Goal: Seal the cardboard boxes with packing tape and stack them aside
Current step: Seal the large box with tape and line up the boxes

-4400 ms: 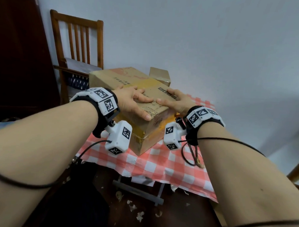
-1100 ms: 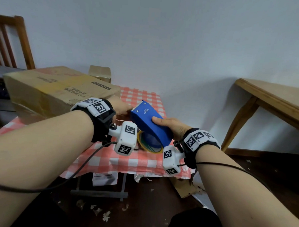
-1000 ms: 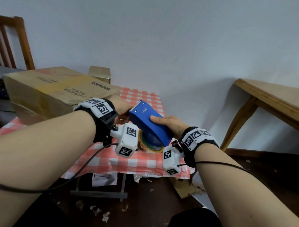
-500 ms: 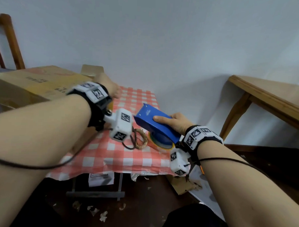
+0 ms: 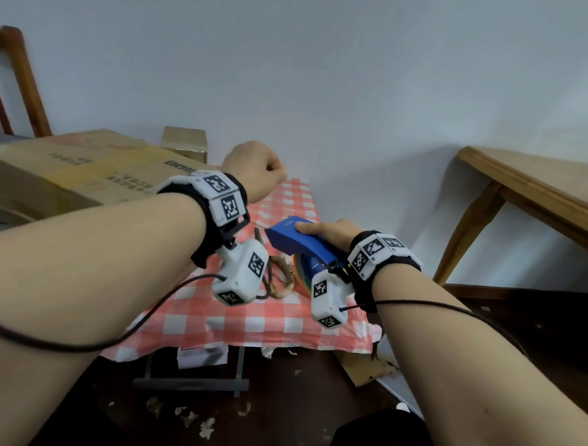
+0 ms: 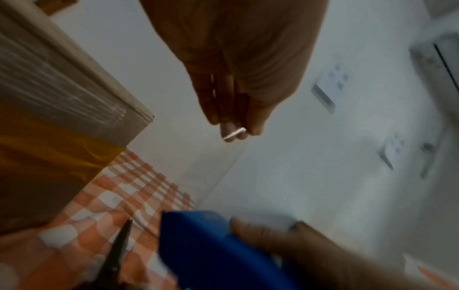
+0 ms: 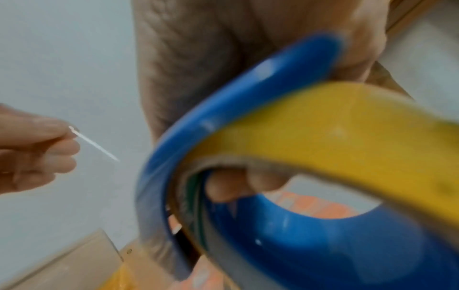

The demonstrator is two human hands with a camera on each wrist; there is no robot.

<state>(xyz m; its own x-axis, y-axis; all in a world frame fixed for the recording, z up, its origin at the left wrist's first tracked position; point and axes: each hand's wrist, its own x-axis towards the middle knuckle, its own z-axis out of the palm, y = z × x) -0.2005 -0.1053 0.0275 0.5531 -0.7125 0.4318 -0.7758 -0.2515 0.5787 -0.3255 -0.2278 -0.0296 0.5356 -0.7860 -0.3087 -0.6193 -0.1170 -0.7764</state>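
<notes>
My right hand (image 5: pixel 321 230) grips a blue tape dispenser (image 5: pixel 297 238) low over the red-checked table; its fingers (image 7: pixel 238 184) curl through the core of the yellow tape roll (image 7: pixel 347 125). Raised above and left of the dispenser, my left hand (image 5: pixel 256 172) pinches the tape end (image 6: pixel 234 134) between thumb and fingertips. A thin clear strip runs from that pinch down to the dispenser (image 6: pixel 211 247). A large cardboard box (image 5: pixel 76 171) lies on the table to the left, its side banded with yellowish tape (image 6: pixel 49 155).
Scissors (image 5: pixel 271 279) with wrapped handles lie on the checked cloth (image 5: pixel 247 325) beside the dispenser. A small cardboard box (image 5: pixel 185 142) stands behind the large one. A wooden table (image 5: pixel 540 193) is at right, a wooden chair (image 5: pixel 19 82) at far left. Paper scraps litter the floor.
Both hands left the box top. The right hand took the dispenser; the left hand has since lifted up and away from it, drawing out tape. The dispenser tilted lower.
</notes>
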